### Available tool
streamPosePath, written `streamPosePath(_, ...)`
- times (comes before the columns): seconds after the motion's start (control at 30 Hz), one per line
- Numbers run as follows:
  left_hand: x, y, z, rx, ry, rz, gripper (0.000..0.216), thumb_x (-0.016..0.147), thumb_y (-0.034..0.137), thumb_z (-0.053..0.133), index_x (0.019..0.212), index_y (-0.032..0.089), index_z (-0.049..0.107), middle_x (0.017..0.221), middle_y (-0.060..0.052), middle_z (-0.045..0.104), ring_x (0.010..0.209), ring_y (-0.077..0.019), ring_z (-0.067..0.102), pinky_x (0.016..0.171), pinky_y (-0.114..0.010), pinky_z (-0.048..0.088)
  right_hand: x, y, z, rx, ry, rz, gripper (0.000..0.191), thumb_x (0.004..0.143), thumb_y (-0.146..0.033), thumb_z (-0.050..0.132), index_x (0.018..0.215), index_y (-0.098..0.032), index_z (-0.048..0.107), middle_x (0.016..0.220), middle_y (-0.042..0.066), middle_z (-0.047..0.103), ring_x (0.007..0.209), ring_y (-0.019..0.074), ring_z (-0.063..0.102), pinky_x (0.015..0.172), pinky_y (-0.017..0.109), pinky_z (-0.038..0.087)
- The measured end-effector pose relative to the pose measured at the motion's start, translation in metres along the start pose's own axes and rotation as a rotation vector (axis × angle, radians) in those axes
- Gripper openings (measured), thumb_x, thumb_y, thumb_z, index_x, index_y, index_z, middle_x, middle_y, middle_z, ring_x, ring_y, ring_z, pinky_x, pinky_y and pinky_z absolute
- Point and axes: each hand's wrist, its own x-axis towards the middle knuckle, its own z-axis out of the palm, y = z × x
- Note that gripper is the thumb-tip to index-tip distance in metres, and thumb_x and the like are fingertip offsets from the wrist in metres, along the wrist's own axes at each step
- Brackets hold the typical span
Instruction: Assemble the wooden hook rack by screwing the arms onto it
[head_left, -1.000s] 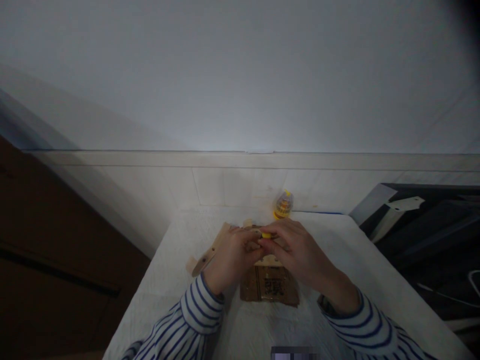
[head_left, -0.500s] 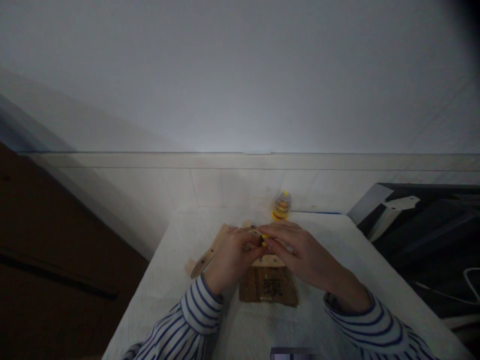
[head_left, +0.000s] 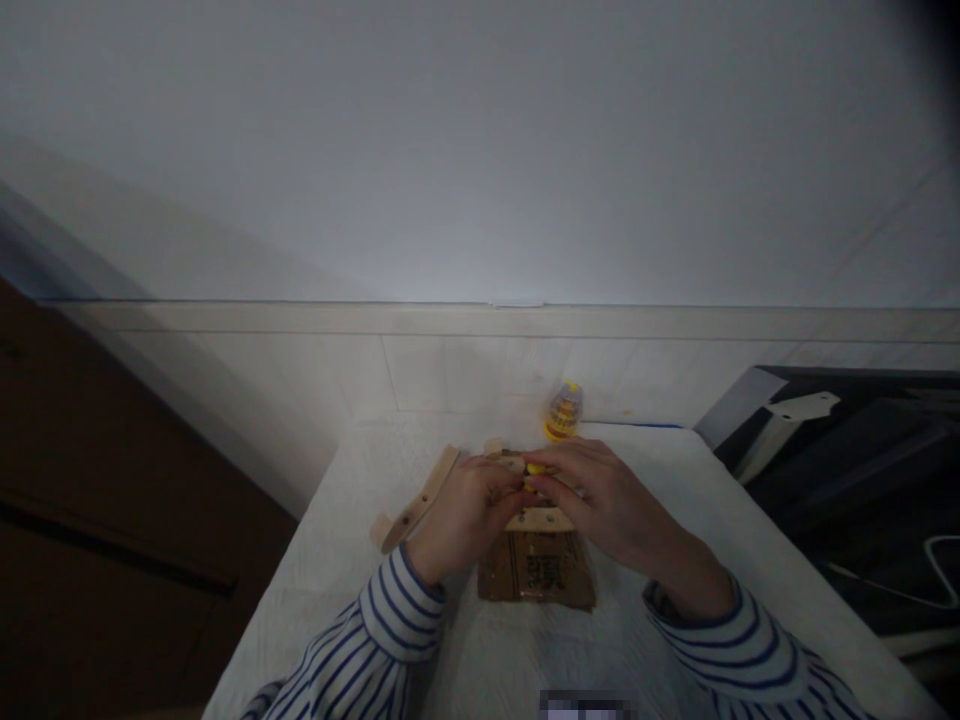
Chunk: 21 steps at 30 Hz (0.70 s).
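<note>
My left hand [head_left: 472, 505] and my right hand [head_left: 607, 500] meet over a flat brown cardboard piece [head_left: 536, 570] with a dark printed character. My right hand is closed in a pinch on a small yellow piece [head_left: 535, 469], whose kind I cannot tell. The left fingers are closed right beside it, and what they grip is hidden. Beneath the hands, a pale wooden strip with holes [head_left: 538, 520] lies across the cardboard's far part. Another holed wooden strip [head_left: 424, 498] lies slantwise beside my left hand. A small wooden end [head_left: 493, 447] shows behind the fingers.
A small clear and yellow bottle [head_left: 564, 411] stands at the back of the white-covered table [head_left: 322, 580], near the wall. Brown wooden furniture [head_left: 112, 500] is at the left. Dark equipment with a pale bracket [head_left: 802, 406] stands at the right. A blurred dark object [head_left: 585, 706] shows at the bottom edge.
The fingers have shifted slightly, and more of the yellow piece shows between them. Both hands stay over the cardboard, and the strips and bottle have not visibly moved.
</note>
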Motion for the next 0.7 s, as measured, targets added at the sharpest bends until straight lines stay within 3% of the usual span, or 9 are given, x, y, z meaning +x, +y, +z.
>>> streamPosePath(0.17,-0.0009,0.0015,-0.0033,-0.062,-0.020,0.098,0.015,0.091,0.017,0.054,0.092,0.017,0.069,0.095,-0.006,0.072,0.096,-0.0179,0.063,0.086,-0.027,0.044,0.0002,-0.0014,0.0012,0.001,-0.012,0.023,0.011,0.090,-0.024,0.058,0.096,-0.019,0.066,0.090,0.005,0.073,0.088,0.0217,0.066,0.081,0.039,0.047)
streamPosePath(0.47,-0.0001,0.0024,-0.0038,-0.048,-0.029,0.079,0.015,0.089,0.013,0.056,0.092,0.018,0.069,0.096,-0.004,0.072,0.096,-0.0176,0.062,0.089,-0.029,0.043,-0.0010,-0.0001,0.0023,0.016,0.005,0.018,0.011,0.090,-0.026,0.057,0.095,-0.021,0.065,0.091,0.005,0.072,0.088,0.0213,0.065,0.080,0.038,0.047)
streamPosePath(0.7,-0.0043,0.0041,-0.0050,0.096,0.061,-0.072,0.015,0.085,0.026,0.064,0.097,0.023,0.072,0.084,-0.001,0.072,0.079,-0.0184,0.061,0.078,-0.029,0.042,-0.0009,-0.0057,0.0020,0.029,0.008,0.005,0.010,0.089,-0.026,0.058,0.096,-0.021,0.064,0.090,0.005,0.071,0.087,0.0210,0.065,0.079,0.038,0.049)
